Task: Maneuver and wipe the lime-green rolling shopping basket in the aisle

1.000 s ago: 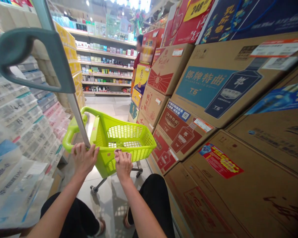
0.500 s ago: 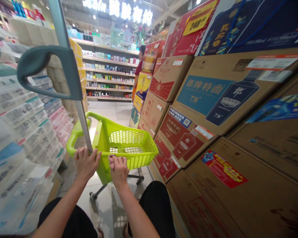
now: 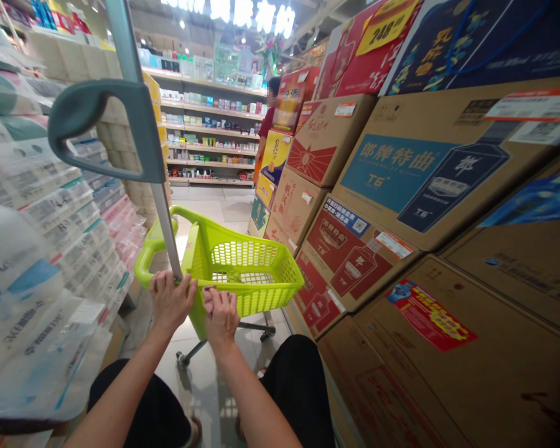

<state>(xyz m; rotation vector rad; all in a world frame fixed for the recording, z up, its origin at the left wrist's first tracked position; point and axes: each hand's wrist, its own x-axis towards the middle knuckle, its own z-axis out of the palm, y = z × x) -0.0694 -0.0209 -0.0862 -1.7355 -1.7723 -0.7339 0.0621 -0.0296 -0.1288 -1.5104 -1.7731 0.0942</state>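
A lime-green shopping cart basket (image 3: 261, 297) with perforated sides stands in front of me. A silver pole (image 3: 168, 233) with a grey loop handle (image 3: 147, 140) rises at its left end. My left hand (image 3: 172, 303) has its fingers curled over the near rim, beside the foot of the pole. My right hand (image 3: 221, 317) is closed at the same rim, a little to the right. Pinched in its fingers is a small pinkish cloth (image 3: 208, 300), pressed against the rim; most of it is covered by the fingers.
Stacked cartons (image 3: 401, 180) line the right side closely. Wrapped paper packs (image 3: 42, 249) are piled on the left. Shelves of small goods (image 3: 210, 134) stand at the back, and a person (image 3: 267, 124) is partly hidden behind the boxes. The cart's wheels (image 3: 183, 359) rest on the tiled floor.
The view has turned slightly, so most of the scene sits further right. My right hand, with the pinkish cloth, has slid left along the rim, closer to my left hand.
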